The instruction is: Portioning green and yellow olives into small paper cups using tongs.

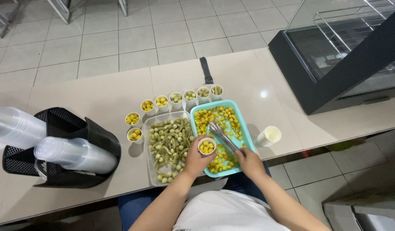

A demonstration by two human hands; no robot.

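Nearest, the left hand [196, 159] has its grip clamped on a small paper cup [207, 146] of round yellow pieces, held over the clear tray [151, 171] of green pieces. Right of it, the right hand [249, 161] grips metal tongs [221, 134] above the turquoise tray [249, 139] on the smooth beige desk [99, 98].

Bare table [99, 96] open behind the arc of filled cups [176, 99], black basket [60, 147] of plastic cups blocks the left, display case [334, 60] walls the right, cup stack [268, 137] just beside the teal tray [244, 128], trays crowd the near edge.
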